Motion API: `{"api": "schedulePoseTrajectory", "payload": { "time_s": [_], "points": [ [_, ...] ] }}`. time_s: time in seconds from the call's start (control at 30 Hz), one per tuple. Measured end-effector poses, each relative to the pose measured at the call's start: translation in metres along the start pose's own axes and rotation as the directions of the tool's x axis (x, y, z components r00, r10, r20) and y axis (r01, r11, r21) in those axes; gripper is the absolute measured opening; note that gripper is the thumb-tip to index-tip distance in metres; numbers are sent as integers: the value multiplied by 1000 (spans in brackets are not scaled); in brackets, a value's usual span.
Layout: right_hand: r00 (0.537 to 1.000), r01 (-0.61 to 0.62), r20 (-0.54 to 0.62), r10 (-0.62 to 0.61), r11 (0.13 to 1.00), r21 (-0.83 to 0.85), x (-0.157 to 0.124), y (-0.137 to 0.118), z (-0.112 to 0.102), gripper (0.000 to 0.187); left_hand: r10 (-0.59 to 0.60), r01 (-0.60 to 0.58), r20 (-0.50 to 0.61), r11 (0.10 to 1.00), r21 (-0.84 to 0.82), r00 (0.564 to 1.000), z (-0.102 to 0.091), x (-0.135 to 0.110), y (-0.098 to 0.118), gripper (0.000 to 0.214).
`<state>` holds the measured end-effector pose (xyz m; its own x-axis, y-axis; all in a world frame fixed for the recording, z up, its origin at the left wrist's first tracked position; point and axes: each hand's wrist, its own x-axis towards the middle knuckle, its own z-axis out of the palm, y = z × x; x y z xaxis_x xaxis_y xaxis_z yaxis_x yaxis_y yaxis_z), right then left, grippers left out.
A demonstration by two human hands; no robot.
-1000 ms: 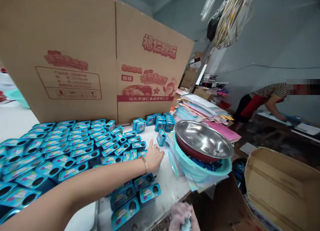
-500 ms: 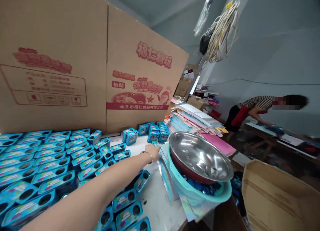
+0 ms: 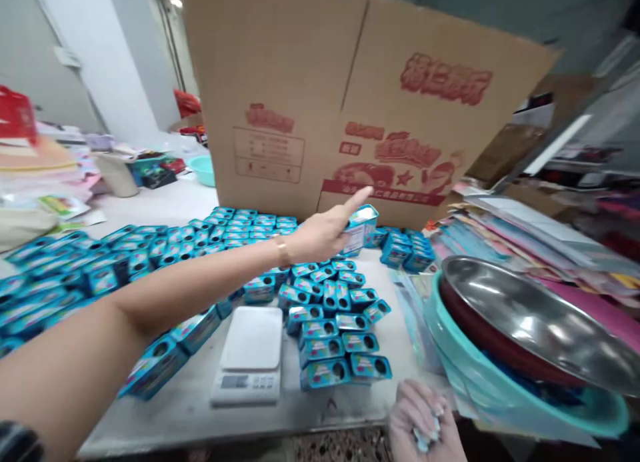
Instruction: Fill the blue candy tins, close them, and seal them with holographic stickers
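My left hand (image 3: 325, 235), with a bracelet at the wrist, reaches across the table. It grips a small blue tin box (image 3: 361, 225) near the large carton, index finger stretched past it. The box is lifted and turned so that a white label shows. At the front table edge my right hand (image 3: 423, 419) is closed around several small pale-blue pieces (image 3: 425, 439), too blurred to name. Rows of similar blue tin boxes (image 3: 325, 349), each with a dark round spot on top, stand between my hands and over to the left.
A white digital scale (image 3: 253, 342) stands front centre. A large cardboard carton (image 3: 280, 69) rises behind the boxes. At right, a steel bowl (image 3: 500, 302) sits over a turquoise basin (image 3: 450, 342), near stacked printed sheets (image 3: 500, 239). A concrete pillar (image 3: 120, 55) stands back left.
The view has swung left, bringing the scale and my right hand into sight. My left hand, earlier reaching down beside the basin, now holds a tin box up in front of the carton.
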<state>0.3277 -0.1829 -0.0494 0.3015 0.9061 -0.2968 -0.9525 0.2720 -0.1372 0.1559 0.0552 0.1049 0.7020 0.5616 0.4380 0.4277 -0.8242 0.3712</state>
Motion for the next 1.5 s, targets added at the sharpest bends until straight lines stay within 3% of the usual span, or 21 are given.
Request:
{"api": "schedulePoseTrajectory", "payload": {
  "time_s": [0.07, 0.13, 0.2, 0.27, 0.37, 0.53, 0.67, 0.73, 0.83, 0.93, 1.07, 1.33, 1.5],
  "points": [
    [995, -70, 76, 64, 995, 75, 0, 18, 0, 25, -74, 74, 5, 997, 10, 997, -33, -64, -4, 65],
    [989, -119, 93, 113, 991, 58, -2, 39, 3, 24, -167, 167, 45, 986, 21, 985, -43, -131, -10, 52],
    [985, -140, 98, 139, 990, 5, -4, 61, 9, 22, -254, 255, 89, 967, 0, 963, -35, -190, -18, 49],
    [982, -146, 112, 151, 988, -56, -5, 80, 18, 21, -313, 321, 104, 945, -62, 944, -16, -233, -26, 49],
    [976, -151, 137, 171, 978, -141, -5, 105, 30, 19, -356, 365, 83, 919, -149, 931, 11, -264, -36, 50],
    [981, -155, 84, 174, 968, -196, 2, 135, 36, 18, -350, 349, 42, 907, -237, 936, 35, -269, -47, 56],
    [993, -119, -29, 116, 964, -239, 14, 154, 37, 21, -374, 337, -69, 890, -307, 925, 37, -273, -49, 69],
    [996, -85, -47, 74, 955, -283, 21, 163, 40, 20, -464, 389, -174, 855, -343, 868, 32, -278, -46, 74],
    [999, -32, -30, 23, 938, -345, 33, 174, 49, 17, -618, 479, -273, 763, -435, 738, 22, -283, -40, 68],
    [1000, -9, 14, 15, 931, -364, 45, 183, 58, 18, -672, 498, -283, 714, -492, 685, 16, -283, -38, 59],
    [996, -34, 59, 59, 930, -365, 59, 195, 67, 21, -673, 520, -221, 705, -482, 706, 21, -281, -42, 47],
    [986, -119, 64, 151, 929, -349, 72, 215, 76, 21, -570, 493, -136, 789, -367, 810, 45, -276, -56, 66],
    [984, -149, 45, 173, 932, -329, 74, 218, 73, 21, -557, 483, -105, 787, -384, 824, 53, -273, -58, 58]
  ]
}}
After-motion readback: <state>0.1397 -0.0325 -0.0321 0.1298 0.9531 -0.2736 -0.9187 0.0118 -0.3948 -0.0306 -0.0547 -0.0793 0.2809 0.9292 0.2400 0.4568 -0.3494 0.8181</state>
